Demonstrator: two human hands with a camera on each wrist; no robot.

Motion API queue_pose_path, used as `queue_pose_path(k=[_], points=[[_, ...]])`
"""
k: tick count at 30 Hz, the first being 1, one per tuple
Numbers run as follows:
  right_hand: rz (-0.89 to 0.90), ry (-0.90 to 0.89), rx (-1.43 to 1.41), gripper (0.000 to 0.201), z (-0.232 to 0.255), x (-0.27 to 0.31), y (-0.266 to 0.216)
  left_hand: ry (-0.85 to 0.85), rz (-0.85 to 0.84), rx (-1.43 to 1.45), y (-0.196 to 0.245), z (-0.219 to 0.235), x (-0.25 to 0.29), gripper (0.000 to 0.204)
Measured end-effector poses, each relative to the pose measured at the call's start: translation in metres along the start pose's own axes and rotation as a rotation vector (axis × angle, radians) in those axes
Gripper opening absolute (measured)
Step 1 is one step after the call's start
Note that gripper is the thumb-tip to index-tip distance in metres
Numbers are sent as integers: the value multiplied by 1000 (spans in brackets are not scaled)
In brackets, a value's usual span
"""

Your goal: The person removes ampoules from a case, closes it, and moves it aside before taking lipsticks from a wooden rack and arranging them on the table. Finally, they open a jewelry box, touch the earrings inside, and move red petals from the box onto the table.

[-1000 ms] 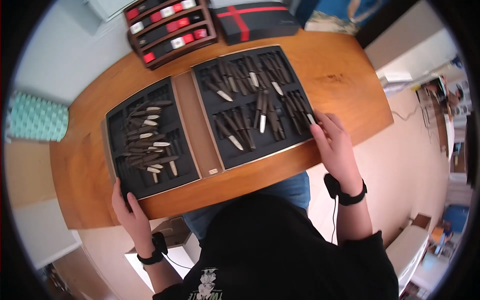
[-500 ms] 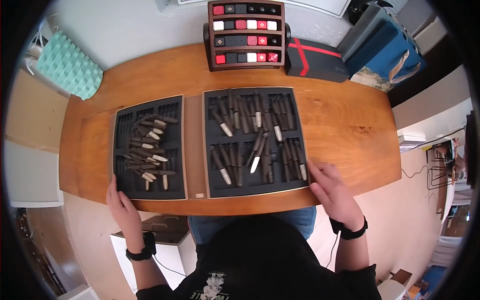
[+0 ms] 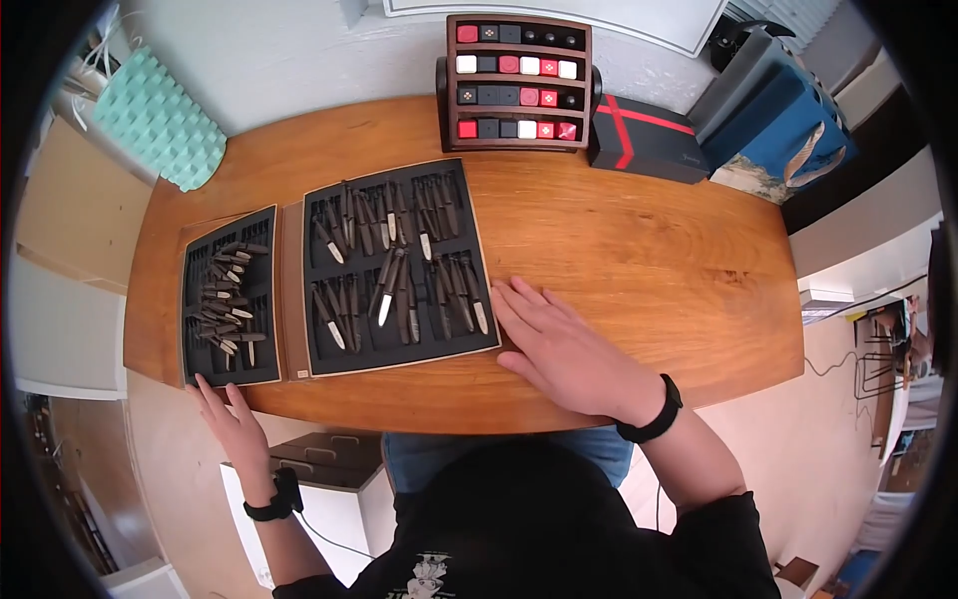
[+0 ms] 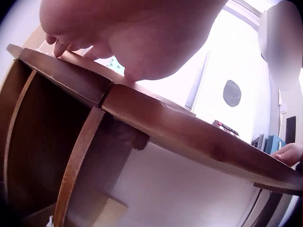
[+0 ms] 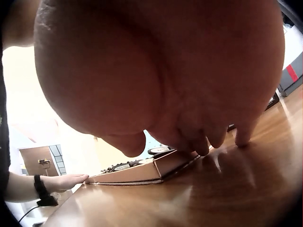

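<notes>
An open two-panel case (image 3: pixel 292 290) with black foam insets and a brown spine lies on the left part of the wooden table. Slim dark sticks (image 3: pixel 351 311), some with pale pointed ends, fill both panels; on the left panel they lie in an untidy column. My right hand (image 3: pixel 574 354) is stretched out, fingertips right at the case's right edge, palm over the table. At the front left corner of the case, my left hand (image 3: pixel 238 431) has its fingers extended along the table edge. The right wrist view shows the case's side wall (image 5: pixel 130 175) beyond my right fingers.
A wooden rack (image 3: pixel 516 85) of red, black and white cubes stands at the back. Beside it are a black box (image 3: pixel 659 150) with a red ribbon and a blue paper bag (image 3: pixel 788 120). A mint textured container (image 3: pixel 160 120) stands back left on the table (image 3: pixel 639 250).
The case has slid left across the table, with my right hand following at its right edge. My left hand stays near the front left corner. The head view has levelled out since one second ago.
</notes>
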State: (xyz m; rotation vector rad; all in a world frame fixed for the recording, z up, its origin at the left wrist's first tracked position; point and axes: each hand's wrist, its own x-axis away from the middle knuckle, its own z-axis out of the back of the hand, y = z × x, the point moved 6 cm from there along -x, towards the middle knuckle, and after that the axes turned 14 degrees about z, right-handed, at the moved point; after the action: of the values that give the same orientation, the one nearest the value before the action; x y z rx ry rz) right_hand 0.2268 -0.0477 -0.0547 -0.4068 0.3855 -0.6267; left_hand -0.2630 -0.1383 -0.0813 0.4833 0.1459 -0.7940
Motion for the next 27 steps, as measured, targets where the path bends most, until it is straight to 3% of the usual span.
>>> queue_pose_path(k=[6,9,17,20,21,22,25,27], points=[[64,-80,38,67,-14,-12,16,-109,17,-146,-23,-13,-26,77],[88,-83,46,68,-12,-5,25,-148,-41,-266,-14,-13,-29,87],[157,16,17,69,-15,6,29,-300,8,-518,-8,-14,-64,102],[113,-3,125,71,4,2,47,-279,-36,-482,-15,-22,-77,102],[12,65,243,71,17,4,64,-316,-9,-434,-21,-25,-82,103],[-91,131,361,71,31,8,78,-306,-10,-433,-9,-15,-77,103],[-216,108,470,71,51,8,109,-348,31,-522,10,-9,-66,103],[-213,130,473,73,50,5,127,-361,12,-526,10,-9,-64,104]])
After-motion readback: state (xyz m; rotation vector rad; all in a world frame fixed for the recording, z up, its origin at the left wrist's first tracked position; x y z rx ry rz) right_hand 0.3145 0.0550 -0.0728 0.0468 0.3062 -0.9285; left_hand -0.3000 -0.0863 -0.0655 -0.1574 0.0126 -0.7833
